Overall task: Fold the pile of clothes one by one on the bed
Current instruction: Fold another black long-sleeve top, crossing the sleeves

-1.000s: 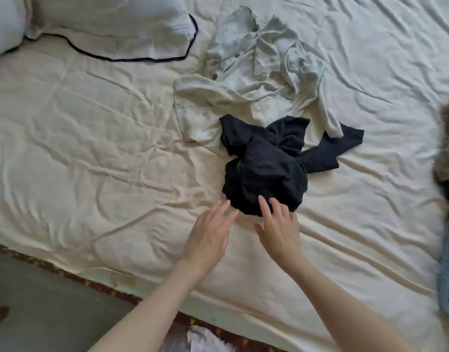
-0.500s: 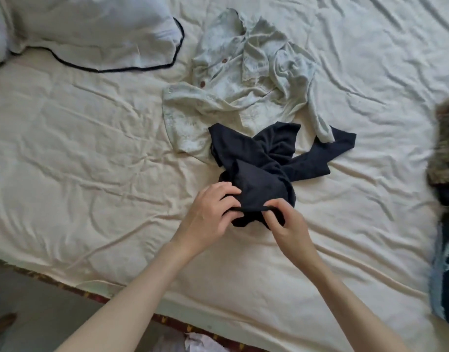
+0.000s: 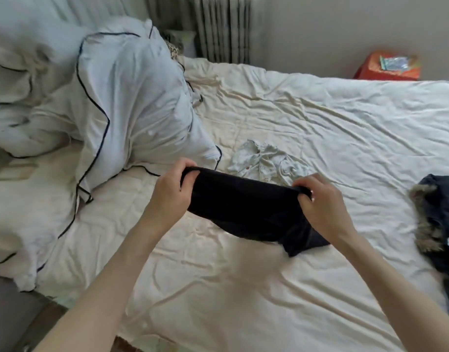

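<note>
Your left hand (image 3: 171,190) grips one top corner of the black garment (image 3: 246,212) and your right hand (image 3: 320,205) pinches the other, stretching its upper edge between them above the cream bedsheet (image 3: 345,128). Its lower part hangs toward the sheet. Just beyond it lies the crumpled pale button shirt (image 3: 266,161). A navy-piped pillow (image 3: 131,102) sits far left; a fur-trimmed dark jacket (image 3: 437,219) lies right.
</note>
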